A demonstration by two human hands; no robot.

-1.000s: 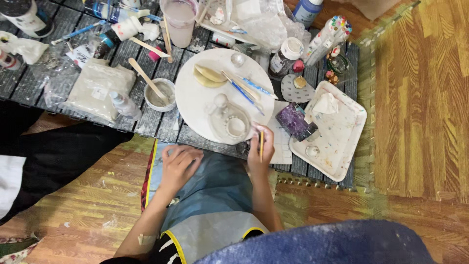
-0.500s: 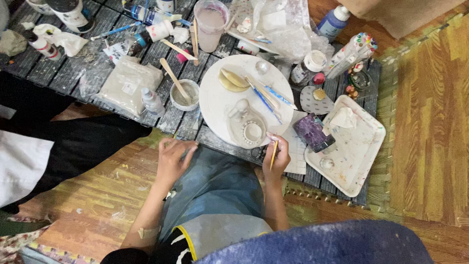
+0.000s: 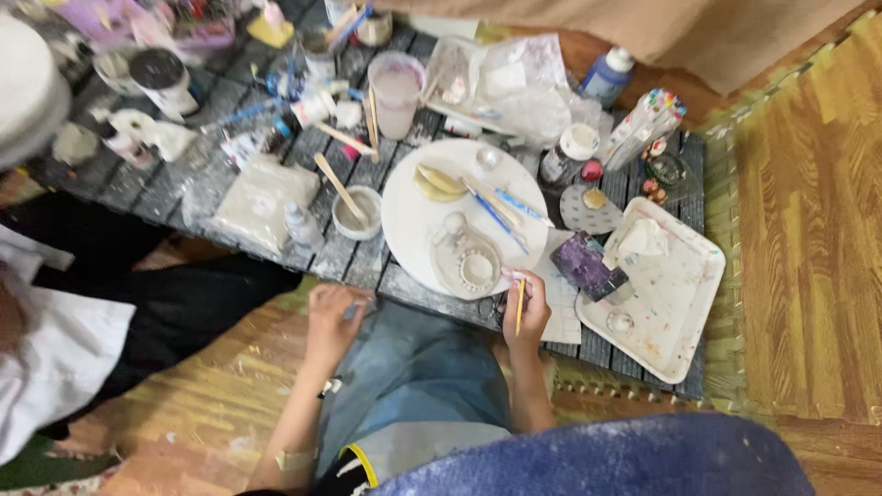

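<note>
right hand (image 3: 525,308): I pinch a thin brush (image 3: 520,305), just under the big white plate (image 3: 413,220).
left hand (image 3: 333,312): fingers spread on my knee, left of the plate, holding nothing.
change: both hands sit nearer the plate than a moment ago; the brush is ready.
plate: a small clay dish (image 3: 476,268) lies on it, on the tabletop (image 3: 197,184).

Two hands, left hand (image 3: 333,317), right hand (image 3: 527,308), one wooden stick (image 3: 520,306), one round white plate (image 3: 413,220), one square white tray (image 3: 675,308), one small bowl (image 3: 356,213), one pink cup (image 3: 398,92)
</note>
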